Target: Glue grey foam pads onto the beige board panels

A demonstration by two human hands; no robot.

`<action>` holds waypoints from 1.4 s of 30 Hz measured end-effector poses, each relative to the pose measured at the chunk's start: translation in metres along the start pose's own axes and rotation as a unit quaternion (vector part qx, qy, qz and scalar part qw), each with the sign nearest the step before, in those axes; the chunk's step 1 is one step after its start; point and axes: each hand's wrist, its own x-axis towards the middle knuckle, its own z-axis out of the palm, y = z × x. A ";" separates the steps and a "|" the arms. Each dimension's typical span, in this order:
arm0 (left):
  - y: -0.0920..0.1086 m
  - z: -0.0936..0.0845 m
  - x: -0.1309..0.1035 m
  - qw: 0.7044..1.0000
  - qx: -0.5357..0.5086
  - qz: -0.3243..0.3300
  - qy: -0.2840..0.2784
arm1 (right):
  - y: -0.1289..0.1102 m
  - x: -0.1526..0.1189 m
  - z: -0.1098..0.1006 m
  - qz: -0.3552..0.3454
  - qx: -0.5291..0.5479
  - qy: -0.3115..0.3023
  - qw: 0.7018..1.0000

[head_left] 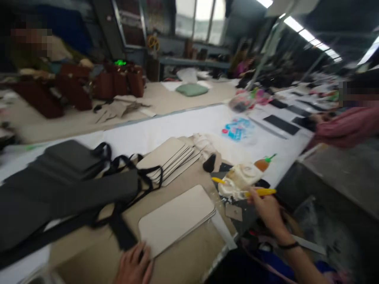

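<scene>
My right hand (pixel 265 209) is closed around the yellow handle of a brush (pixel 268 192), whose end reaches over a glue-smeared container (pixel 247 173) coated in whitish paste. A second yellow handle (pixel 218 180) lies at the container's left side. Near the bottom, my left hand (pixel 134 264) lies with its fingers a little apart at the near corner of a short stack of beige rounded panels (pixel 177 221). Nothing shows in its grasp. Behind that stack, more beige panels (pixel 167 159) lie fanned out.
Dark grey panels with black straps (pixel 89 189) cover the left of the table. An orange bottle with a green nozzle (pixel 263 162) is beyond the glue. Brown bags (pixel 118 82) stand at the back left. A person in a pink sleeve (pixel 349 124) works at right; others sit farther off.
</scene>
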 end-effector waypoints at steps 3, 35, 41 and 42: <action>-0.003 0.003 -0.011 0.999 0.031 0.007 -0.030 | -0.003 -0.001 -0.001 0.000 -0.029 0.022 0.999; -0.002 -0.005 -0.002 0.999 -0.009 -0.010 -0.036 | -0.043 -0.037 0.144 -0.072 0.062 -0.187 0.978; -0.002 -0.006 0.000 1.000 -0.007 0.000 -0.019 | -0.042 -0.020 0.122 -0.112 -0.014 -0.122 0.986; -0.002 -0.005 0.000 1.000 -0.008 -0.001 -0.018 | -0.045 -0.019 0.119 -0.118 -0.023 -0.116 0.986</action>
